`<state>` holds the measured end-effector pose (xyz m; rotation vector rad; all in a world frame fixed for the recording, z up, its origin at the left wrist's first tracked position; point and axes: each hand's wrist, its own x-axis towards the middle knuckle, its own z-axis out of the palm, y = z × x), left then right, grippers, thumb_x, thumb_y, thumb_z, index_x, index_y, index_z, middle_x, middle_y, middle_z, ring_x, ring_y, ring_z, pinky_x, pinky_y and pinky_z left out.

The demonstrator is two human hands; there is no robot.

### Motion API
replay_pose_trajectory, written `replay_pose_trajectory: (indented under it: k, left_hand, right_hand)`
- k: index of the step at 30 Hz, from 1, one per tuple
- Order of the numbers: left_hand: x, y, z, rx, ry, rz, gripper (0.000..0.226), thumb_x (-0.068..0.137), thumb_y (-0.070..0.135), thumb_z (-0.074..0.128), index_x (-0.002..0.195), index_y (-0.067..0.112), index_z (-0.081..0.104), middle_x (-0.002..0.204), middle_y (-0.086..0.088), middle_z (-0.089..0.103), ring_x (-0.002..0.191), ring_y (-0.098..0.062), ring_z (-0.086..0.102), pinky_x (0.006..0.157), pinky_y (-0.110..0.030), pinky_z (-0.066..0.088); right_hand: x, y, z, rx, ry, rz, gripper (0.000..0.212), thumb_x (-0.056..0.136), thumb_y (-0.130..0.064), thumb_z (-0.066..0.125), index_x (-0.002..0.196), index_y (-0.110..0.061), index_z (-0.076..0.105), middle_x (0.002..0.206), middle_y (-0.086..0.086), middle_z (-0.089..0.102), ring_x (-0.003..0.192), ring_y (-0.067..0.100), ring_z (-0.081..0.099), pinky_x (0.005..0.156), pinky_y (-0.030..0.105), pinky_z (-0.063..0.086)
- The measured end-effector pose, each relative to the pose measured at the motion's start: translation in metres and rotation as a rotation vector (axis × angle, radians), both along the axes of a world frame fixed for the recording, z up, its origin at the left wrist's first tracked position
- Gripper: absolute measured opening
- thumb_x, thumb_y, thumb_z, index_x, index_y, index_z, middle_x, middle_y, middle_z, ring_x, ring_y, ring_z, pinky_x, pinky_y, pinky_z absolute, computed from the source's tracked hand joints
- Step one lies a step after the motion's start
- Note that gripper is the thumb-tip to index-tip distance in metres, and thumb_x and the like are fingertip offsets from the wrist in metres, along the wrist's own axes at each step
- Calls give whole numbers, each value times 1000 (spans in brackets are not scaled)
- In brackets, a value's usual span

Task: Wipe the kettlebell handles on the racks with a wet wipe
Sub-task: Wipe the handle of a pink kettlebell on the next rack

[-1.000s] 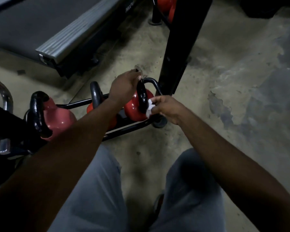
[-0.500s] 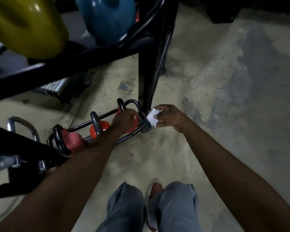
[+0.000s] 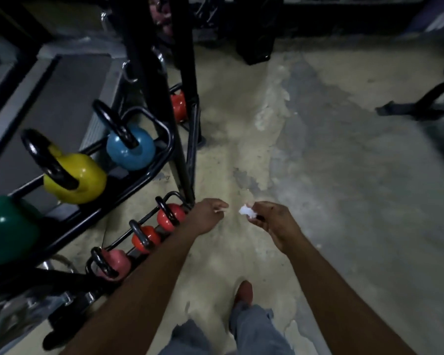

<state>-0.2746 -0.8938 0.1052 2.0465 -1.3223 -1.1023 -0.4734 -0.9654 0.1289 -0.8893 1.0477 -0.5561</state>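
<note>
GYM FLOOR: Worn concrete floor (image 3: 344,201), patched grey and tan, fills the frame from 12 to 5 o'clock. A treadmill (image 3: 62,93) deck lies along the 10 o'clock side, behind a black steel rack (image 3: 149,85) whose uprights rise at 11-12 o'clock.

On the rack's upper shelf, l. to r., sit a green kettlebell (image 3: 8,231) at 9 o'clock, a yellow kettlebell (image 3: 80,180) and a blue kettlebell (image 3: 131,149). The yellow and blue ones show black handles (image 3: 49,160) tilted up-left.

On the low rail at 8 o'clock is a row of three small bells w/ black handles: a pink kettlebell (image 3: 116,262), an orange-red kettlebell (image 3: 146,238) and a red kettlebell (image 3: 171,216). A fourth small red bell (image 3: 178,106) sits farther back at 11 o'clock, partly hidden by an upright.

Near centre, the left hand (image 3: 208,216) hangs just beside the low rail's r. end, fingers loosely extended and holding nothing. At its 3 o'clock and apart from it, the right hand (image 3: 272,221) pinches a crumpled white wet wipe (image 3: 247,211) between thumb and fingertips. The wipe is off the rack, above the floor, between the two hands. One shoe (image 3: 244,294) shows at 6 o'clock.

Any markings on the gear are too dim and blurred to read.
</note>
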Motion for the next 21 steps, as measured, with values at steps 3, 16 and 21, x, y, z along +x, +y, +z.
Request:
replay_pose_trajectory:
  k: [3,16,21]
  left_hand:
    - [-16,-27,22,7,-33,-37,24,93,18,63,115,20,72,123,0,67,108,-14,64,88,-18,44]
    - [-74,-198,58,-48,-30,70,26,96,24,57,115,16,72,123,-2,67,113,-21,61,93,-26,44]
    - [-47,-264,48,-22,93,156,24,96,24,58,113,14,72,114,-4,71,104,-20,64,85,-25,46]
  right_hand:
    - [-20,-7,31,-90,-15,-11,8,84,-2,71,84,-5,78,94,30,70,85,29,67,87,39,56]
    - [-61,-173,70,-206,35,-185,5,84,5,68,87,2,67,74,15,66,71,21,64,71,31,57]
    - [-34,-261,72,-214,79,-245,20,82,4,71,95,-7,60,91,17,68,75,23,64,72,36,57]
